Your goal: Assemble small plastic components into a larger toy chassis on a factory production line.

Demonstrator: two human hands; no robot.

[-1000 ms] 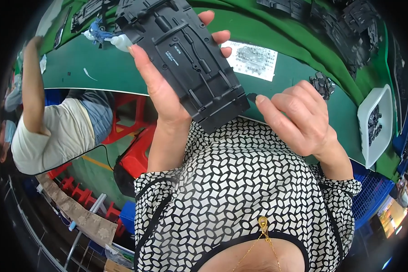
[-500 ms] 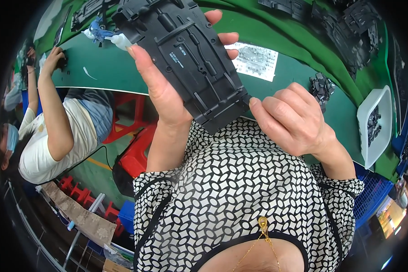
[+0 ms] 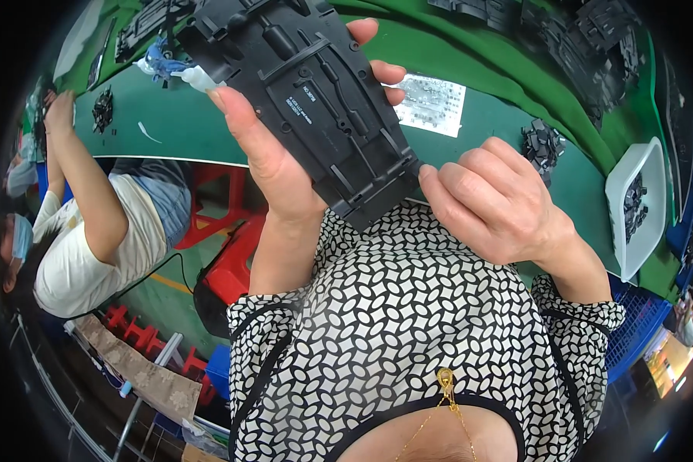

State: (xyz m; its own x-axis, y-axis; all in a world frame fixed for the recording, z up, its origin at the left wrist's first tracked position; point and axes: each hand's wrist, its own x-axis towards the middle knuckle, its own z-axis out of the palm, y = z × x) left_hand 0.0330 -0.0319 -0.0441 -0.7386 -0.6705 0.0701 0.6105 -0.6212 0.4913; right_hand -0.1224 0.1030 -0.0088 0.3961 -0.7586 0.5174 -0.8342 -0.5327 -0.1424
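A black moulded plastic panel (image 3: 323,100) with ribs, screw bosses and small white print stands tilted in front of me. My left hand (image 3: 281,173) is closed round it from beneath, the thumb on its left edge and fingertips showing past its right edge. At the panel's lower right corner my right hand (image 3: 500,200) is curled, thumb and forefinger pressed together against the edge. Whatever lies between those fingertips is hidden. Right of that hand, a pile of small black plastic pieces (image 3: 543,146) rests on the green table (image 3: 185,127).
A white tray (image 3: 656,192) holding small black pieces stands at the right. Behind the panel lies a white printed sheet (image 3: 439,108). A white nozzle (image 3: 200,77) and blue cloth (image 3: 160,60) sit left of it. A co-worker's hand (image 3: 59,112) is at far left; more black parts (image 3: 585,46) lie behind.
The panel has shifted very slightly in my left hand's hold, and my right hand stays at its corner. The co-worker's hand has moved left, uncovering a small black pile.
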